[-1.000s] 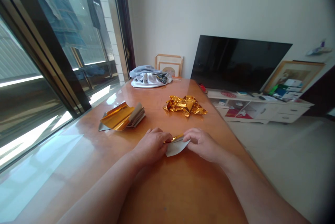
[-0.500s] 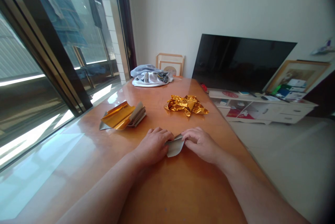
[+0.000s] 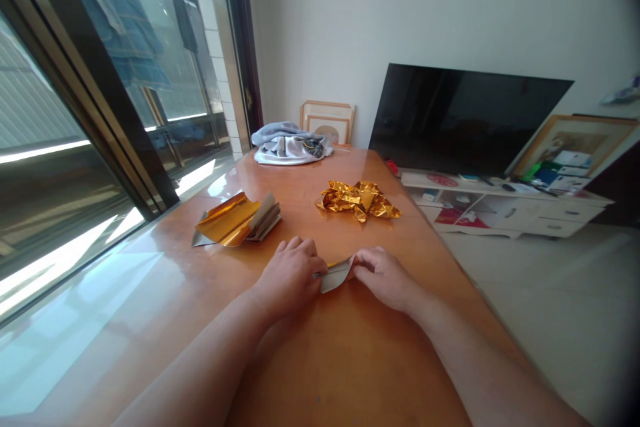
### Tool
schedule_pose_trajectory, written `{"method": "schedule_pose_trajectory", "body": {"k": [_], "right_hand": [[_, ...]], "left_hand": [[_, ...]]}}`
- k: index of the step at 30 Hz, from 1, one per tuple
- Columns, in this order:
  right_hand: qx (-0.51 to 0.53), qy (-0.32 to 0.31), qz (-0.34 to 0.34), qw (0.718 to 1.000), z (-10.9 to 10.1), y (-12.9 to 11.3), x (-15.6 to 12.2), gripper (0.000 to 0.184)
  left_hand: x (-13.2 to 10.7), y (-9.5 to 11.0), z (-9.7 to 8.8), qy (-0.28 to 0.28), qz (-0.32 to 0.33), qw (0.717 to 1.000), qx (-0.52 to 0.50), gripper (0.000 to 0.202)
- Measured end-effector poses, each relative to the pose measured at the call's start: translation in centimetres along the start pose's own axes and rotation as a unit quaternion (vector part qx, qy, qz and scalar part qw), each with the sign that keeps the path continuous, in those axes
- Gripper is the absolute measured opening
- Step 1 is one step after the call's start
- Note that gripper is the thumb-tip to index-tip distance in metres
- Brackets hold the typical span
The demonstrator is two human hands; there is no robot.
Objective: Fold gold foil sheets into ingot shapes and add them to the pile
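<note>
Folded paper (image 3: 336, 278), grey with a thread of gold along its upper edge, sits just below the middle of the frame, low over the counter (image 3: 310, 367). Both forearms run off the bottom of the frame. The left hand (image 3: 287, 275) has its grip closed over the paper's left end, and its fingers hide that end, so I can't make out the fold beneath. The right hand (image 3: 384, 279) pinches the other end between thumb and fingers, tips partly tucked behind the paper.

The counter's right edge slants down past the right forearm, with the pale floor (image 3: 530, 274) beyond it; leftward the wood runs wide to the glass door (image 3: 165, 80). A strip of counter separates the hands from the paper stack (image 3: 265, 219), left of centre, partly covered by a curled gold sheet (image 3: 227, 220), and from the crumpled gold foil (image 3: 359, 202) right of centre, its pieces too tangled to count.

At the far end lies bundled cloth (image 3: 290, 147), overlapping the framed pictures (image 3: 327, 114). The dark television (image 3: 465, 120) stands upper right.
</note>
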State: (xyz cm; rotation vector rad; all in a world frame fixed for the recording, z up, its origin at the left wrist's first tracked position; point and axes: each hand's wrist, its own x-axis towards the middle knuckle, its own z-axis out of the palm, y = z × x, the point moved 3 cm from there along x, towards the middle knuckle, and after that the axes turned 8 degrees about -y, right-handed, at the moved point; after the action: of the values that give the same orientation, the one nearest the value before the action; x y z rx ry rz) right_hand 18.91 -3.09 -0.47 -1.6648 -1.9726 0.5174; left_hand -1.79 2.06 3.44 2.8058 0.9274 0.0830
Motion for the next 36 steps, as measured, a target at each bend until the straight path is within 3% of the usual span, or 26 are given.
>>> {"method": "schedule_pose_trajectory", "body": {"k": [7, 11, 16, 27, 36], "right_hand": [[-0.003, 0.007, 0.005, 1.0, 0.1, 0.0, 0.0, 0.023], [-0.002, 0.013, 0.007, 1.0, 0.2, 0.1, 0.0, 0.033], [-0.02, 0.037, 0.024, 0.999, 0.4, 0.5, 0.1, 0.032], [-0.079, 0.09, 0.06, 0.991, 1.0, 1.0, 0.1, 0.024], [-0.099, 0.086, 0.067, 0.989, 1.1, 0.9, 0.0, 0.019]], "left_hand": [[-0.6, -0.2, -0.7, -0.014, -0.026, 0.999, 0.034, 0.022], [-0.6, -0.2, -0.8, -0.037, -0.035, 0.999, 0.013, 0.037], [-0.6, -0.2, -0.9, -0.031, -0.043, 0.998, -0.019, 0.062], [0.8, -1.3, 1.4, 0.0, -0.077, 0.997, -0.029, 0.023], [1.0, -1.5, 2.0, 0.013, -0.085, 0.996, -0.04, 0.01]]}}
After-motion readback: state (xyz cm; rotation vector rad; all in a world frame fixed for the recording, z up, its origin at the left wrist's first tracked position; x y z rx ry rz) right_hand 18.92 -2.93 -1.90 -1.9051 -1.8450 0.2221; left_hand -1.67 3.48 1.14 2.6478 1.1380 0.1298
